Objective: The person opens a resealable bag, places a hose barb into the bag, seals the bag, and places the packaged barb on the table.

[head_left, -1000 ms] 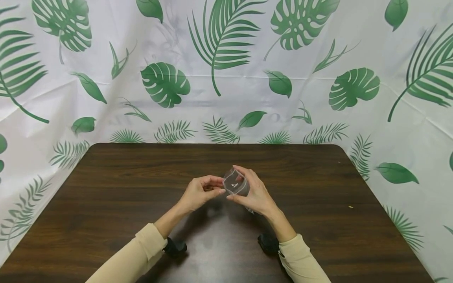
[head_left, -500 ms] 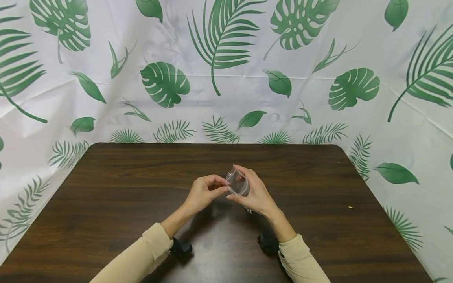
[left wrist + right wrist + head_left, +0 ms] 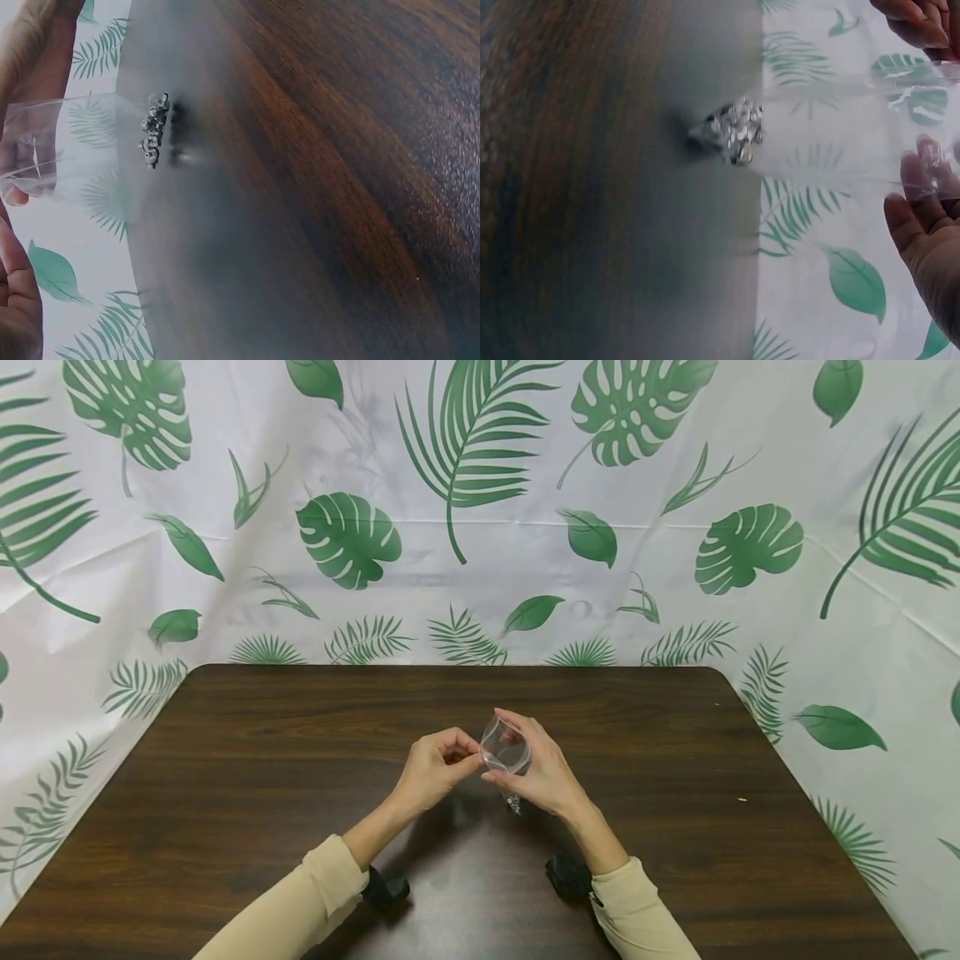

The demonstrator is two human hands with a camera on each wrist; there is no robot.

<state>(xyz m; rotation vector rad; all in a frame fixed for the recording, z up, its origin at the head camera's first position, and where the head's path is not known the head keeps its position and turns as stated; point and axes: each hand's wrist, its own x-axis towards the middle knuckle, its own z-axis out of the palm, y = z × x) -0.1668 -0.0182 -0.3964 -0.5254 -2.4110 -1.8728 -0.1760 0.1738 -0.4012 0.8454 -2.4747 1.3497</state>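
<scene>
A clear plastic bag [image 3: 504,745] hangs with its mouth spread wide above the middle of the table. My right hand [image 3: 543,770] grips it by the mouth, thumb on the near side and fingers on the far side. At the bag's left rim, my left hand [image 3: 435,770] pinches the edge between thumb and forefinger. Small shiny metal pieces [image 3: 154,131] lie heaped in the bag's bottom corner; their exact kind is too blurred to tell. In the right wrist view this heap [image 3: 739,133] hangs just over the tabletop, my right fingers [image 3: 926,176] seen through the film.
The dark wood-grain table [image 3: 300,718] spreads all round the hands. A tiny yellowish bit [image 3: 742,799] lies on its right side. Behind stands a white leaf-print sheet [image 3: 517,552]. Black wrist cameras [image 3: 386,889] sit below both wrists.
My left hand has moved slightly right, from beside the bag onto its rim. The bag's bottom with the metal pieces has swung a little left. My right hand stays nearly in place.
</scene>
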